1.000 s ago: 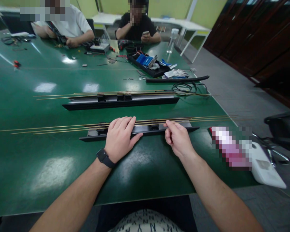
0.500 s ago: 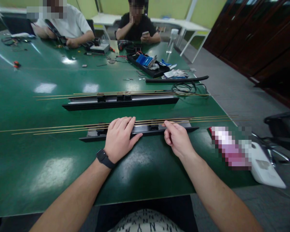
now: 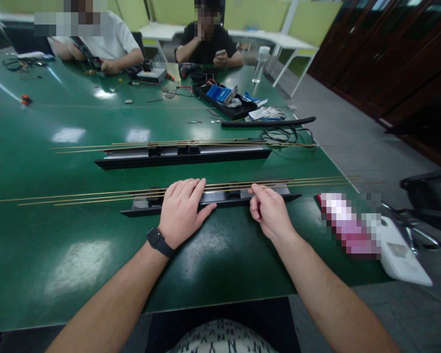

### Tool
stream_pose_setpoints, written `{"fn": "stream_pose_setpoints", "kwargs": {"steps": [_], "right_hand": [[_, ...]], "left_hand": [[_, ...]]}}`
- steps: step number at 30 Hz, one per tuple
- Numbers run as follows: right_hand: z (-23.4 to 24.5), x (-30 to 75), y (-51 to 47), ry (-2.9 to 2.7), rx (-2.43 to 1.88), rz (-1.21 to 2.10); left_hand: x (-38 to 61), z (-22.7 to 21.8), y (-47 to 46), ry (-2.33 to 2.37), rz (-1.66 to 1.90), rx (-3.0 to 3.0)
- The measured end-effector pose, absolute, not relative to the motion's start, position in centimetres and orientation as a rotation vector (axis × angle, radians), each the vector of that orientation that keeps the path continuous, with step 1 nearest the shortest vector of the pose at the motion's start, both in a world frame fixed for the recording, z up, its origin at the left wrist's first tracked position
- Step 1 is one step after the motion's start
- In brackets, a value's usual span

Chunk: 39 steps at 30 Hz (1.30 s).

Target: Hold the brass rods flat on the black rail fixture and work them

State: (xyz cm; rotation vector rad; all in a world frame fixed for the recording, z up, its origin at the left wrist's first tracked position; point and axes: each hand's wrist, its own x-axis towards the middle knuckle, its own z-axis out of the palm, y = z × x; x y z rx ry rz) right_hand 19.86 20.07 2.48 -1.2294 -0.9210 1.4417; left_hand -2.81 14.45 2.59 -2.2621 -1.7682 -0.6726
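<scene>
A black-edged metal rail (image 3: 220, 197) lies across the green table in front of me, with thin brass-coloured rods (image 3: 95, 197) running lengthwise over it and past both its ends. My left hand (image 3: 182, 211) rests flat across the rail and rods, fingers stretched out and thumb on the near edge. Near the rail's right end, my right hand (image 3: 270, 208) is closed in a pinch on one thin rod; the fingertips partly hide the grip. Between the hands, a black block (image 3: 233, 190) sits in the rail beneath the rods.
A second rail (image 3: 183, 158) with rods lies farther back. Beyond it are a black strip (image 3: 268, 122), a coiled cable (image 3: 282, 134), gloves (image 3: 266, 113) and a black tray (image 3: 224, 104). A white object (image 3: 404, 252) lies at the right edge. Two people sit across the table.
The nearest rod has slid slightly to the right, its left end closer to my left hand. Both hands keep nearly the same place and pose.
</scene>
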Motion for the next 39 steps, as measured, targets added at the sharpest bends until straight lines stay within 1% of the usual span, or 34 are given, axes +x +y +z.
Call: {"fn": "stream_pose_setpoints", "kwargs": {"steps": [39], "right_hand": [[2.57, 19.89, 19.97, -0.979, -1.243, 1.462]], "left_hand": [[-2.85, 2.58, 14.39, -1.779, -0.654, -2.269]]}}
